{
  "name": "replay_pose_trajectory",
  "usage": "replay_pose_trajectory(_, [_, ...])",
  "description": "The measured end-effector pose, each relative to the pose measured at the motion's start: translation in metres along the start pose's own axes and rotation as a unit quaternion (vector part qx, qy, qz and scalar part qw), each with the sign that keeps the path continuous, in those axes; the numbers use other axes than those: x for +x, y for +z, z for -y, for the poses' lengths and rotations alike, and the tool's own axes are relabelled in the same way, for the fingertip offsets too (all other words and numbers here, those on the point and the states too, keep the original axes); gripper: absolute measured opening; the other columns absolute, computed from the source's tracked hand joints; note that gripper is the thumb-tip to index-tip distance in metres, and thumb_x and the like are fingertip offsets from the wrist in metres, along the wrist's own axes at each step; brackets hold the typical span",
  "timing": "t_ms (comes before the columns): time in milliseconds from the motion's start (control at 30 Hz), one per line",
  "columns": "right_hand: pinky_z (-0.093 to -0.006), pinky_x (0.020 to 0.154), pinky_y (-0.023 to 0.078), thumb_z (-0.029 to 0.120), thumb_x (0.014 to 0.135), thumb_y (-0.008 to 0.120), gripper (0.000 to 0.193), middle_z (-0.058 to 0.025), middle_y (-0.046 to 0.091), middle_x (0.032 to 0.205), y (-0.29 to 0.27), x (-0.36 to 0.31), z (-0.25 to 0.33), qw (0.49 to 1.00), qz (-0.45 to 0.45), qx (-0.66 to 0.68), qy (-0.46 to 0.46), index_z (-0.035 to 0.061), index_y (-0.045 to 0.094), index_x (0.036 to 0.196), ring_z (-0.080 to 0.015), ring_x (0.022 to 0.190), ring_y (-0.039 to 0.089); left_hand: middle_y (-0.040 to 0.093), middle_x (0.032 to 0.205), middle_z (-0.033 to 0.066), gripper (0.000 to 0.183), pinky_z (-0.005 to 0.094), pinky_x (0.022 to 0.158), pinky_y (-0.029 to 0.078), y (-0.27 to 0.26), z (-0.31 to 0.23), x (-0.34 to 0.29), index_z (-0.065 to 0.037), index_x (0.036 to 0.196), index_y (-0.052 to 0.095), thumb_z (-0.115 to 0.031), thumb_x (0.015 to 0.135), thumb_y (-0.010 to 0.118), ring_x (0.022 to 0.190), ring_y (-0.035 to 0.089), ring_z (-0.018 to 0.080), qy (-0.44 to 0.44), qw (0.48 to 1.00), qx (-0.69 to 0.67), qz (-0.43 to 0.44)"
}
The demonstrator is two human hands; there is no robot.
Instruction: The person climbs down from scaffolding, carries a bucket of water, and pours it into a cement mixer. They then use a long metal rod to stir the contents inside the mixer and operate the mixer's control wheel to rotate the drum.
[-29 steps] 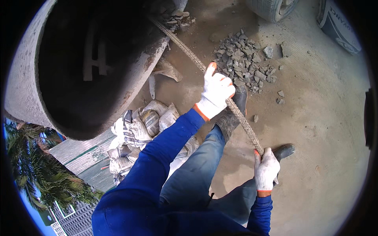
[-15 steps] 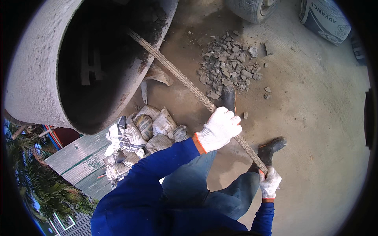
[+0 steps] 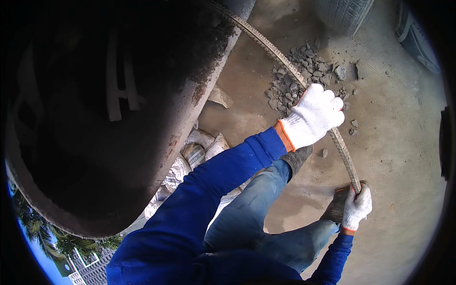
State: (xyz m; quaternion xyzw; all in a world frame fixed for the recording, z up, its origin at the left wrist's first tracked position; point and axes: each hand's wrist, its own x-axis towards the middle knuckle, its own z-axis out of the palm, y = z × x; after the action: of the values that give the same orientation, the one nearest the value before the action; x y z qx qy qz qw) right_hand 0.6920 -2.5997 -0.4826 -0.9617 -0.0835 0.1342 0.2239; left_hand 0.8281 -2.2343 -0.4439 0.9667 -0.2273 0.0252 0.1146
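Observation:
A long ribbed steel rebar (image 3: 266, 42) runs slantwise from the far left toward the near right, bowing slightly. My left hand (image 3: 314, 116), in a white knit glove with an orange cuff, is closed around its middle. Near the lower end, my right hand (image 3: 357, 206), gloved the same way, grips it above my right boot. The rebar's far end passes over the rim into the mouth of a concrete mixer drum (image 3: 190, 109) and is lost in the shade. Pale flat blades (image 3: 114, 85) show inside the dark drum; what else lies in there is hidden.
Broken grey rubble (image 3: 285, 90) lies on the concrete floor beyond my left hand. Farther back stand a tyre (image 3: 344, 14) and a printed bag (image 3: 418, 40). Crumpled sacks (image 3: 190, 154) sit below the drum rim, partly behind my left arm. My boots (image 3: 338, 206) are spread on the floor.
The drum fills more of the view, its mouth now closer. Both hands, still on the rebar, have shifted right and farther up in the picture. The rebar now looks more bowed.

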Motion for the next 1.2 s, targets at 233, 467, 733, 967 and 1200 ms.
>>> replay_pose_trajectory(233, [-0.0392,0.067,0.056,0.029,0.101,0.081,0.020,-0.0117,0.073,0.087,-0.003,0.098,0.051,0.998,-0.032,-0.045,0.024,0.0109,0.074,0.105,-0.0308,0.072,0.071,0.064,0.084,-0.0018,0.011,0.0454,0.076,0.048,-0.015,0.105,0.049,-0.023,0.072,0.071,-0.020,0.067,0.080,0.082,0.067,0.0238,0.015,0.990,0.043,-0.133])
replay_pose_trajectory(467, [-0.0443,0.058,0.049,0.033,0.107,0.075,0.028,-0.0168,0.064,0.073,-0.063,0.192,0.037,0.990,0.045,-0.057,-0.117,0.0069,0.067,0.103,-0.0351,0.061,0.064,0.067,0.078,0.0118,0.023,0.0498,0.082,0.050,-0.056,0.196,0.068,-0.015,0.071,0.070,-0.034,0.082,0.079,0.080,0.067,0.0359,-0.043,0.964,0.220,-0.143])
replay_pose_trajectory(733, [-0.0509,0.058,0.044,0.036,0.105,0.075,0.042,-0.0226,0.056,0.067,-0.121,0.226,-0.076,0.956,0.142,-0.171,-0.189,0.0014,0.057,0.090,-0.0429,0.061,0.058,0.078,0.097,0.0041,0.024,0.0469,0.097,0.042,0.003,0.074,0.037,-0.022,0.091,0.086,-0.041,0.079,0.079,0.101,0.070,0.0272,-0.279,0.944,0.173,0.015])
replay_pose_trajectory(967, [-0.0491,0.059,0.048,0.031,0.095,0.085,0.036,-0.0186,0.061,0.071,-0.117,0.124,-0.200,0.965,0.151,-0.104,-0.186,0.0075,0.058,0.088,-0.0424,0.065,0.063,0.067,0.083,0.0030,0.014,0.0464,0.091,0.044,0.025,-0.068,0.000,-0.020,0.080,0.077,-0.032,0.074,0.080,0.087,0.066,0.0264,-0.234,0.967,0.095,0.039])
replay_pose_trajectory(1200, [-0.0464,0.060,0.050,0.032,0.095,0.086,0.032,-0.0160,0.065,0.075,-0.104,-0.029,-0.178,0.991,0.120,-0.042,-0.046,0.0085,0.064,0.091,-0.0386,0.065,0.066,0.061,0.085,0.0033,0.018,0.0464,0.092,0.045,-0.001,-0.091,0.018,-0.019,0.079,0.067,-0.027,0.068,0.079,0.092,0.064,0.0262,-0.104,0.994,0.023,0.016])
